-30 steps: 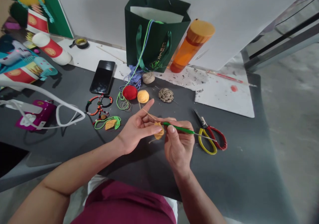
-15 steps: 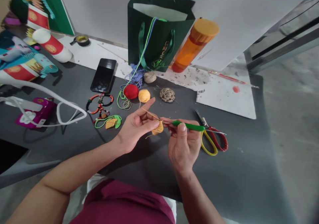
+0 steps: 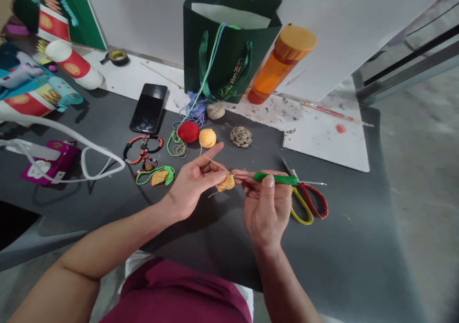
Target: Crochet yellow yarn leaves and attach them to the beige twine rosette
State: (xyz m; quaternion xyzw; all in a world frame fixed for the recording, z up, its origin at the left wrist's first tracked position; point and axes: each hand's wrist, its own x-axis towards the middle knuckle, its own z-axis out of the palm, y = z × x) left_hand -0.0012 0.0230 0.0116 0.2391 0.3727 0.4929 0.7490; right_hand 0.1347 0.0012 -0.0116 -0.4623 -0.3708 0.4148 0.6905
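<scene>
Two hands are working above the dark table (image 3: pixel 344 246), yes? What does the right hand (image 3: pixel 267 208) do?

It is closed around the green crochet hook (image 3: pixel 276 178), and its thumb presses on the handle.

And the left hand (image 3: pixel 195 182)?

It is partly open, with the fingers curved. A thin yellow thread (image 3: pixel 215 164) passes over them, and they seem to hold it.

Where is the small yellow crochet piece (image 3: pixel 225 184)?

It is between both hands, above the table, just at the hook's tip.

What lies near?

The scissors (image 3: pixel 304 203) with yellow and red handles lie beside the right hand. A red yarn ball (image 3: pixel 188 132) and an orange yarn ball (image 3: pixel 207 138) lie ahead of the left hand.
</scene>
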